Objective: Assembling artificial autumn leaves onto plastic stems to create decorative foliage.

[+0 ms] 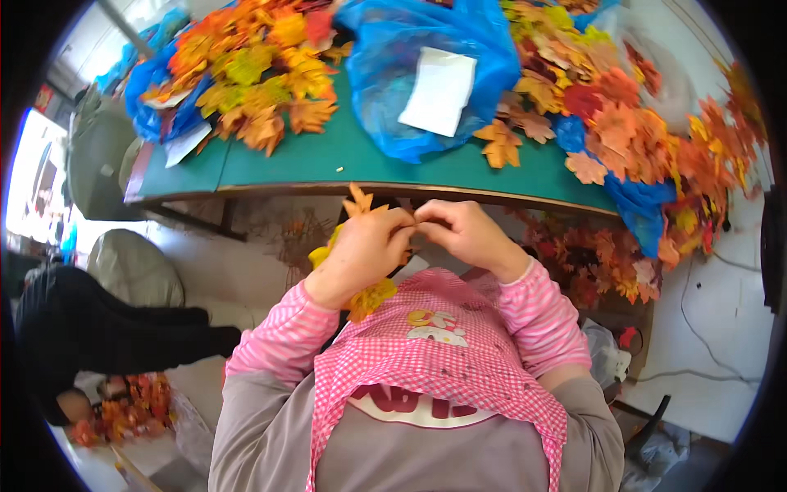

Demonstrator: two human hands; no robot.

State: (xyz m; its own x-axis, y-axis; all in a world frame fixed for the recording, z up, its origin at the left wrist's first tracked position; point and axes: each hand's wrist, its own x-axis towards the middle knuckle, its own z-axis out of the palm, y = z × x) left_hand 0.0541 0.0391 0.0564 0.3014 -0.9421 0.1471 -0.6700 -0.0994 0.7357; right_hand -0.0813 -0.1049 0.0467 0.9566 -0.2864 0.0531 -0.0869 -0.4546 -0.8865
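Observation:
In front of my chest, just off the table's near edge, both hands meet with their fingertips pinched close together. My left hand (366, 250) is closed around a strand of artificial autumn leaves. An orange leaf (358, 201) sticks up above that hand, and a yellow leaf (371, 300) hangs below its wrist. My right hand (473, 235) pinches thumb against fingers beside the left fingertips; whatever is between them is too small to make out.
Piles of orange and yellow leaves (246, 70) cover the green table (279, 168). A blue plastic bag (373, 98) with white paper (439, 90) lies mid-table. More leaves (639, 139) spill off the right end. A person in dark clothes (106, 328) bends at the left.

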